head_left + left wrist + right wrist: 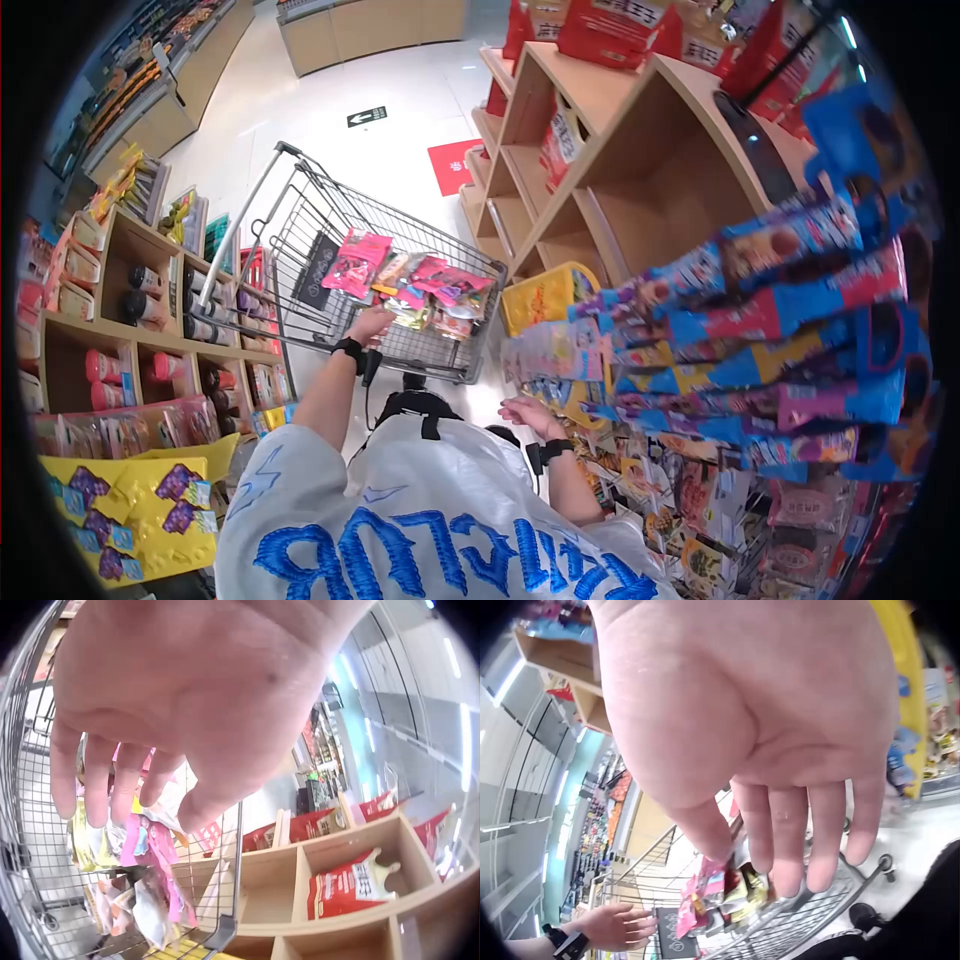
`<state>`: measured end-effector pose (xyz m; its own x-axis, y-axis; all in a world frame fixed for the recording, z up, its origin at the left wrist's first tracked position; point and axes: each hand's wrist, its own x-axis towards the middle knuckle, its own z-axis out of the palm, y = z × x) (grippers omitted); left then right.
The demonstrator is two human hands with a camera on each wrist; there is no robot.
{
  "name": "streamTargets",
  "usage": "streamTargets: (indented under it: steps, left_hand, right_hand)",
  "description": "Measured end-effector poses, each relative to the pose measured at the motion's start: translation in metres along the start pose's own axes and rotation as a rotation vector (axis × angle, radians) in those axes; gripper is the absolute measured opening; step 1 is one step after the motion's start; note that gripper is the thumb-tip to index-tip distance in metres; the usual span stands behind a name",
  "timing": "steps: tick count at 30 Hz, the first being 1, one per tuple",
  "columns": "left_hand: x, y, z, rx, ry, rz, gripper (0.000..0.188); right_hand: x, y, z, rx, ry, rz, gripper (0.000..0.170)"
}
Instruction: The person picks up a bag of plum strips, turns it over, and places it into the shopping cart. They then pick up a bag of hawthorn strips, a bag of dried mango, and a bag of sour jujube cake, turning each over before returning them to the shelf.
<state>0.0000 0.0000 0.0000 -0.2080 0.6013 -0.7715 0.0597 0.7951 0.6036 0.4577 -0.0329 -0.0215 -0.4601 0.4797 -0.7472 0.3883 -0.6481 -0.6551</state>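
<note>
A grey wire shopping cart (400,350) stands before me, with several bright snack bags (410,285) lying in it, mostly pink. My left hand (370,325) reaches over its near side, close above the bags. Its fingers (97,780) extend loosely and grip nothing, overlapping the bags in the left wrist view. To the right of the cart, my right hand (535,415) hovers near hanging snack packets (560,350). In the right wrist view its palm shows, the fingers (787,847) relaxed with nothing between them.
Wooden shelves (640,220) with red bags rise at the right, beside racks of hanging packets (780,320). At the left, a shelf unit (150,330) carries jars and packs. A red floor mat (455,167) lies beyond the cart on the pale floor (330,90).
</note>
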Motion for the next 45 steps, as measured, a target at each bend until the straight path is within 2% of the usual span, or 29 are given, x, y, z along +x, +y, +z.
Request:
streamTargets:
  steps: [2, 3, 6, 7, 8, 11, 13, 17, 19, 23, 25, 27, 29, 31, 32, 33, 34, 36, 38, 39, 41, 42, 44, 45]
  left_hand:
    - [-0.004, 0.01, 0.005, -0.172, -0.008, 0.007, 0.044]
    - [0.033, -0.028, -0.016, -0.338, -0.064, -0.109, 0.039]
    - [0.059, -0.002, -0.071, -0.438, -0.013, -0.078, 0.037]
    - [0.074, -0.015, -0.076, -0.483, 0.0, -0.081, 0.037]
    - [0.084, -0.022, -0.078, -0.476, -0.005, -0.123, 0.039]
    - [0.101, -0.017, -0.084, -0.487, -0.02, -0.191, 0.042]
    - [0.108, -0.024, -0.079, -0.558, 0.001, -0.229, 0.038]
    - [0.127, -0.023, -0.069, -0.6, -0.004, -0.179, 0.039]
    - [0.142, -0.027, -0.062, -0.624, 0.018, -0.172, 0.039]
    - [0.158, -0.042, -0.062, -0.642, -0.041, -0.173, 0.046]
    - [0.163, -0.048, -0.066, -0.665, -0.063, -0.155, 0.047]
    - [0.161, -0.049, -0.071, -0.817, -0.106, -0.152, 0.048]
    - [0.149, -0.052, -0.074, -0.882, -0.083, -0.15, 0.051]
    - [0.153, -0.055, -0.08, -1.047, -0.118, -0.212, 0.067]
    - [0.167, -0.077, -0.08, -1.13, -0.188, -0.285, 0.071]
    - [0.149, -0.061, -0.087, -1.118, -0.218, -0.329, 0.07]
    - [0.14, -0.06, -0.088, -1.083, -0.234, -0.343, 0.067]
    - [0.117, -0.05, -0.089, -1.025, -0.264, -0.343, 0.063]
    - [0.091, -0.03, -0.092, -0.92, -0.328, -0.353, 0.053]
    - [0.084, -0.025, -0.093, -0.927, -0.474, -0.341, 0.043]
    - [0.069, -0.009, -0.078, -0.97, -0.648, -0.285, 0.04]
    - [0.057, 0.001, -0.071, -0.93, -0.686, -0.303, 0.04]
    - [0.032, 0.031, -0.057, -0.841, -0.846, -0.123, 0.04]
    - [0.017, 0.045, -0.055, -0.837, -0.852, -0.159, 0.04]
  right_hand:
    - [0.02, -0.036, 0.007, -0.072, -0.024, -0.093, 0.03]
    - [0.03, -0.063, 0.043, -0.107, -0.01, -0.015, 0.029]
    - [0.127, -0.14, 0.085, -0.139, -0.048, -0.183, 0.028]
    - [0.138, -0.16, 0.103, -0.054, -0.015, -0.15, 0.027]
    - [0.151, -0.178, 0.115, -0.093, -0.003, -0.121, 0.027]
    - [0.218, -0.193, 0.143, -0.032, 0.017, -0.129, 0.028]
    - [0.259, -0.197, 0.158, -0.09, 0.044, -0.027, 0.031]
    - [0.338, -0.194, 0.184, -0.237, 0.165, -0.042, 0.04]
    - [0.369, -0.197, 0.19, -0.165, 0.149, 0.085, 0.041]
    - [0.412, -0.185, 0.205, -0.08, 0.192, 0.168, 0.043]
    - [0.412, -0.191, 0.212, -0.049, 0.209, 0.148, 0.038]
    - [0.406, -0.201, 0.213, -0.049, 0.227, 0.079, 0.033]
    - [0.385, -0.204, 0.213, -0.033, 0.24, 0.009, 0.027]
    - [0.359, -0.211, 0.207, 0.027, 0.202, -0.126, 0.023]
    - [0.347, -0.208, 0.206, 0.044, 0.185, -0.173, 0.021]
    - [0.332, -0.2, 0.205, 0.062, 0.169, -0.212, 0.02]
    - [0.295, -0.219, 0.206, 0.15, 0.135, -0.222, 0.021]
    - [0.246, -0.228, 0.2, 0.233, 0.161, -0.228, 0.021]
    - [0.21, -0.225, 0.191, 0.339, 0.197, -0.28, 0.02]
    - [0.188, -0.224, 0.184, 0.288, 0.146, -0.278, 0.019]
    - [0.146, -0.217, 0.18, 0.26, 0.112, -0.315, 0.018]
    - [0.127, -0.211, 0.18, 0.284, 0.12, -0.319, 0.017]
    - [0.097, -0.185, 0.17, 0.246, 0.131, -0.372, 0.015]
    - [0.081, -0.178, 0.17, 0.288, 0.155, -0.396, 0.016]
